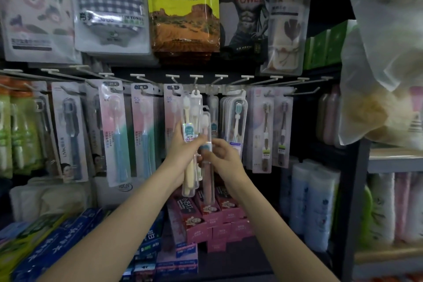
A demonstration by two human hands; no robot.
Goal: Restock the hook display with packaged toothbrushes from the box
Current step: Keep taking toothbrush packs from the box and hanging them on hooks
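The cream toothbrush pack [189, 144] hangs at the centre hook [195, 80], gripped by the left hand [183, 146]. The right hand [220, 153] pinches a pink pack [207, 162] just beside it. Hanging seems the step in hand; next, its hole must meet a hook tip. Neighbouring packs [235, 121] crowd close; the box is out of view.

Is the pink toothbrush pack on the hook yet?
Not yet. The clear pack with the pink toothbrush sits below the white hook, pinched by the right hand.
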